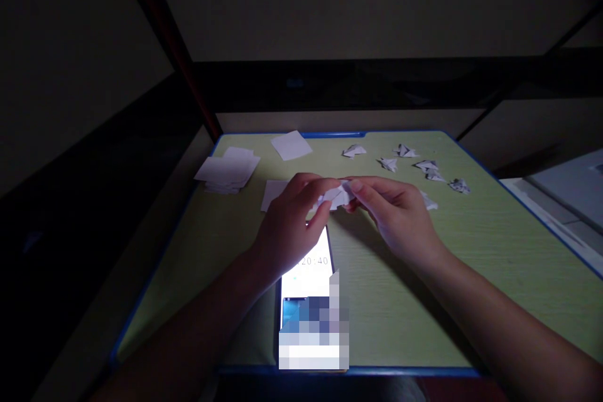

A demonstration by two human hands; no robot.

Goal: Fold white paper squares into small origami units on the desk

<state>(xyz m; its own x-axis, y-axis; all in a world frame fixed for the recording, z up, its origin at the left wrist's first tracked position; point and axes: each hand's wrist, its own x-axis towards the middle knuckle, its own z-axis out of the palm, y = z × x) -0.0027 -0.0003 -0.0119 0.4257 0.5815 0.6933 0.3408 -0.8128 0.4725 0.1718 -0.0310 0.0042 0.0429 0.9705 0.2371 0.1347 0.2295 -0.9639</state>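
White folded paper point(337, 196) in fingertip pinch of left hand point(292, 220) and right hand point(404, 218), near far end of phone point(306, 281).

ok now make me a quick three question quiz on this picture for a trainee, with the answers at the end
1. What do the left hand and right hand hold between them: (a) a pen, (b) a folded white paper, (c) a cup?
2. True or false: the pile of white sheets lies nearer the left edge of the table than its right edge.
3. Fill in: the lit phone lies on a surface coloured ____, bordered in blue.

Key: 1. b; 2. true; 3. green
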